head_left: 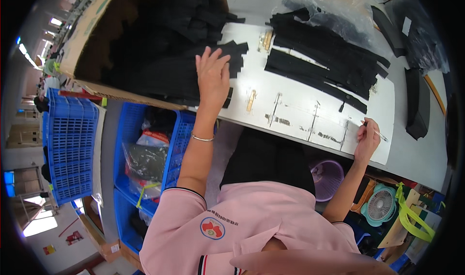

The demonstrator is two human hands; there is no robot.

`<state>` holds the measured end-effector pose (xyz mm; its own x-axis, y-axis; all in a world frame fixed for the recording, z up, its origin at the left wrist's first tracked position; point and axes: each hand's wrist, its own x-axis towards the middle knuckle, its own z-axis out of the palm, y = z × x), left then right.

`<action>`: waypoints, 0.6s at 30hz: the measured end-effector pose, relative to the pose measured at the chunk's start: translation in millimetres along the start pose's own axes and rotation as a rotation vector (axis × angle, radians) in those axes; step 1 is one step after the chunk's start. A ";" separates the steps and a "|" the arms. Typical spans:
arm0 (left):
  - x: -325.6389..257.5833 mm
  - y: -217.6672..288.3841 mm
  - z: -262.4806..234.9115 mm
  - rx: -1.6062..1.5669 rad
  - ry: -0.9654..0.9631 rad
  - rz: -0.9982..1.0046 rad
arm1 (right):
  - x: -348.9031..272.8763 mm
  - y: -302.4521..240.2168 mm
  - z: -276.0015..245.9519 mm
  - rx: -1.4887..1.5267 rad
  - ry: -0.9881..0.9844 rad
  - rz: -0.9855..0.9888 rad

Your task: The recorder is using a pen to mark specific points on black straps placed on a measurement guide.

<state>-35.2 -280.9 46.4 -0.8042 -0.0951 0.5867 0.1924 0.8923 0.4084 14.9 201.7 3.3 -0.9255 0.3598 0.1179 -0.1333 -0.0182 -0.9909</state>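
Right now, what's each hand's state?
Left hand: open, over black fabric strips.
Right hand: closed, holding a slim pen-like tool.

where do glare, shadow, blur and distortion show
All in the head view: the fisheye leaves black corners and bends edges near the rim; crinkled clear plastic sheeting glints; the bright white patch at lower left is blown out; shadow inside the brown cardboard box merges black fabric strips; the far-left background looks soft.

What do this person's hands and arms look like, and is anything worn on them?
Both the left hand and right hand are gloveless. A silvery bangle circles the left wrist; the right wrist looks bare. The left sleeve is short, pink and dark-edged.
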 end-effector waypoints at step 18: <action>26.8 -49.9 5.4 0.156 0.066 -0.043 | -7.3 -10.1 13.3 -0.070 -0.015 0.036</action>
<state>-69.5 -325.5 38.0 -0.7702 -0.1590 0.6176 0.0644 0.9441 0.3234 18.3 186.9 13.3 -0.9348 0.3456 0.0822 -0.0749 0.0344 -0.9966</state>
